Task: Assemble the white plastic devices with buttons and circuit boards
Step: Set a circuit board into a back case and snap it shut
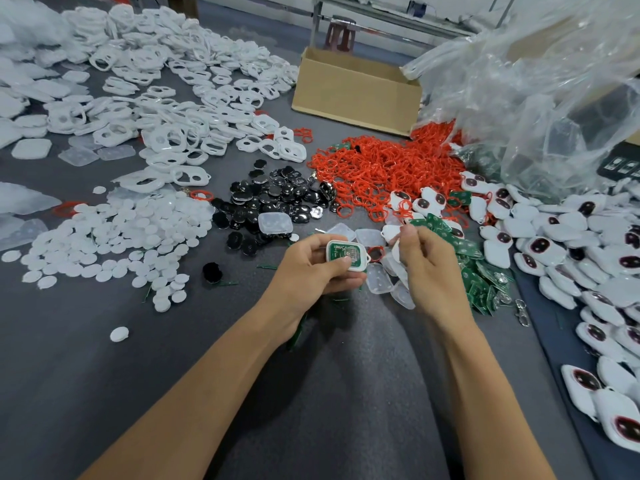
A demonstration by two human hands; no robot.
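Just below the centre of the frame, the left hand (pixel 311 268) gripped a white rounded-square plastic shell (pixel 347 255) with a green circuit board seated inside, thumb pressing on its lower edge. Just right of it, the right hand (pixel 426 268) pinched a small white plastic cover (pixel 390 233) between thumb and curled fingers, above the grey table (pixel 104 375). A heap of red rubber rings (pixel 381 168) lay higher up.

Grey table (pixel 86 375) — metal frame (pixel 381 17), stool (pixel 341 38) behind.
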